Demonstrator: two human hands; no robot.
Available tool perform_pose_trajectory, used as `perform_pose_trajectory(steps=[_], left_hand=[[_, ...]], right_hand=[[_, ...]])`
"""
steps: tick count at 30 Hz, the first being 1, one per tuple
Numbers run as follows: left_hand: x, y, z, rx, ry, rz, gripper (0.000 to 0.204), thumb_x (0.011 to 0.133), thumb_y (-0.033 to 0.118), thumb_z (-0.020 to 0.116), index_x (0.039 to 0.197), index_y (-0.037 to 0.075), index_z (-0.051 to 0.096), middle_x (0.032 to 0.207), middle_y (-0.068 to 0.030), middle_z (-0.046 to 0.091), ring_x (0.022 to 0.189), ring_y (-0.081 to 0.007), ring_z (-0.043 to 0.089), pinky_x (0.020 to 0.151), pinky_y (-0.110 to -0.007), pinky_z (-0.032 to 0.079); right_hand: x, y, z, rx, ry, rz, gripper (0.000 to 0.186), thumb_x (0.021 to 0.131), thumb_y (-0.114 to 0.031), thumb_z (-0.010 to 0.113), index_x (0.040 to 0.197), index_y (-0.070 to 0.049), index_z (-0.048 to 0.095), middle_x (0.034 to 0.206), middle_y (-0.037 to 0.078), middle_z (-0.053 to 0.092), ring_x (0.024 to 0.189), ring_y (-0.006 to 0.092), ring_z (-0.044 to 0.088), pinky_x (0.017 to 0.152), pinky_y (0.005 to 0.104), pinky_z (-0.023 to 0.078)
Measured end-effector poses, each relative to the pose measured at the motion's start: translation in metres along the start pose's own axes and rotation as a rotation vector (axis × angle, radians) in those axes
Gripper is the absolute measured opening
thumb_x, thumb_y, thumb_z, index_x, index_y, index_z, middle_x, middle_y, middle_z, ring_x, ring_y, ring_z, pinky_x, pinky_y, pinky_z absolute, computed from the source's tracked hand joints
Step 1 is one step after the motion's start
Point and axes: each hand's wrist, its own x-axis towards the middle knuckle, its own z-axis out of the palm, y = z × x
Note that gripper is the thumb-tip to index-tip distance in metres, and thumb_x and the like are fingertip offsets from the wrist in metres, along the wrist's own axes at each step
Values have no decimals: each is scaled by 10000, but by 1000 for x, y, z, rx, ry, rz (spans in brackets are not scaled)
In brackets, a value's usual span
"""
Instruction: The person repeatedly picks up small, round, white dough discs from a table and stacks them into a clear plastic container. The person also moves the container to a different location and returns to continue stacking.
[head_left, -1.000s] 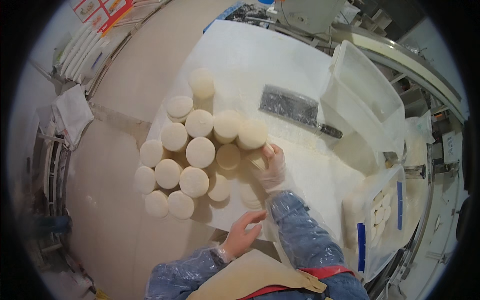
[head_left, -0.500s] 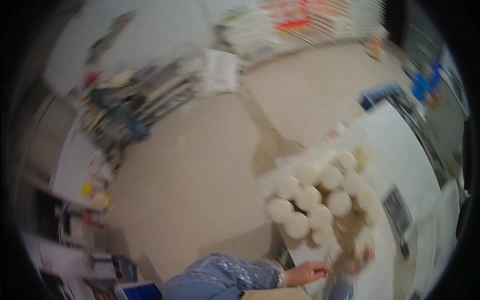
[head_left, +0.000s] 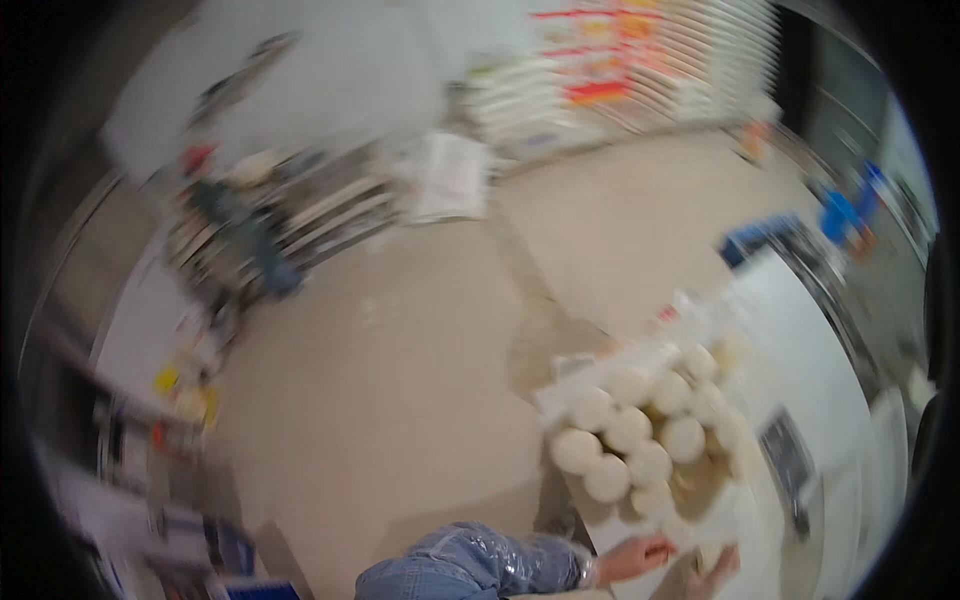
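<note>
My left hand (head_left: 637, 558) is over the near edge of the white table (head_left: 815, 345), fingers loosely stretched, with nothing visible in them. A clear plastic sleeve (head_left: 535, 560) covers its denim-blue forearm. My right hand (head_left: 716, 573), close on its right, is curled around a pale piece of dough (head_left: 707, 553); motion blur softens its outline. Just beyond both hands, several round white dough balls (head_left: 628, 428) sit crowded together on the table. A small pale lump (head_left: 686, 480) lies near them.
A dark flat-bladed tool with a handle (head_left: 788, 465) lies right of the dough. A blue box (head_left: 765, 238) stands at the table's far end. Stacked white sacks (head_left: 520, 105) line the back wall. At the left, a cluttered rack (head_left: 330, 215) borders the tan floor (head_left: 360, 400).
The view has shifted, so the room and dough sit lower in the picture. My right hand has come nearer to me with the pale piece, beside my left hand.
</note>
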Motion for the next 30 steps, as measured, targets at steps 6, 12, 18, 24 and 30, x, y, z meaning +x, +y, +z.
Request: perform_pose_trajectory(steps=[6, 12, 18, 24, 30], left_hand=[[75, 12, 47, -92, -136, -160, 454, 975, 264, 304, 1365, 32, 288, 1334, -89, 368, 1246, -184, 325, 1052, -321, 254], [60, 78, 172, -233, -572, 289, 669, 895, 402, 418, 1386, -5, 212, 1363, -174, 342, 1279, -267, 299, 1063, -379, 211], [67, 85, 283, -11, -456, 121, 584, 899, 337, 429, 1350, -10, 297, 1224, -152, 473, 1097, -235, 465, 963, -367, 342], [74, 77, 312, 63, -416, 146, 474, 880, 187, 434, 1305, -15, 376, 1079, -128, 555, 997, -212, 515, 914, -354, 390], [84, 64, 283, 80, -356, 44, 381, 869, 61, 465, 1243, -14, 449, 1013, -108, 582, 962, -185, 541, 890, -336, 416]], right_hand=[[56, -79, -79, 1250, -263, 1116, 752, 754, -101, 698, 1371, -82, 268, 1252, 105, 434, 1141, 191, 445, 947, 325, 400], [18, 9, -249, 1301, 308, 1037, 597, 811, -152, 637, 1332, -70, 358, 1210, 55, 505, 1097, 169, 499, 938, 280, 404], [-87, 165, -418, 897, 1179, 1325, 441, 849, -249, 597, 1226, -68, 457, 1111, 81, 556, 971, 222, 566, 865, 346, 469], [-150, 268, -394, 679, 973, 1840, 430, 851, -344, 585, 1164, -55, 525, 1031, 84, 589, 920, 227, 576, 828, 345, 468], [-167, 289, -376, 566, 626, 1645, 454, 863, -399, 533, 1135, -36, 547, 979, 92, 612, 823, 211, 584, 774, 313, 470]])
